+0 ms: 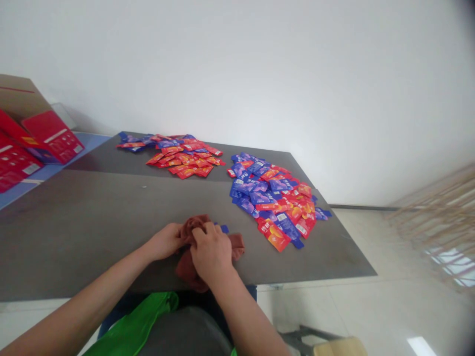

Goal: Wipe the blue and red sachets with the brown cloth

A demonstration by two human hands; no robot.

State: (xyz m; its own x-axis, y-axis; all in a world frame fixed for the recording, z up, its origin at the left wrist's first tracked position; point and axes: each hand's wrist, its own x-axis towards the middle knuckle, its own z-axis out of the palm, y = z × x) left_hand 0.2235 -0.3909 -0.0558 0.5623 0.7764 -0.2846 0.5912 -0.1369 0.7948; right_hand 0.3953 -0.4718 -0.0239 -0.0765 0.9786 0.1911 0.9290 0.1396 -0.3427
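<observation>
A reddish-brown cloth point(188, 271) lies bunched up near the front edge of the grey table. My left hand point(168, 241) grips its left side, with the fingertips partly hidden in the folds. My right hand point(213, 253) has its fingers curled over the top of the same cloth. One end of the cloth sticks out to the right of my right hand. Just behind my right hand peeks the blue corner of a packet point(224, 229); the remainder of it is hidden.
Right of my hands lies a pile of blue and red flat packets point(274, 190). Another pile of red and blue packets point(185, 155) is farther back. Red cardboard boxes point(55, 138) stand at the left. A white wall point(260, 74) rises behind the table point(92, 217).
</observation>
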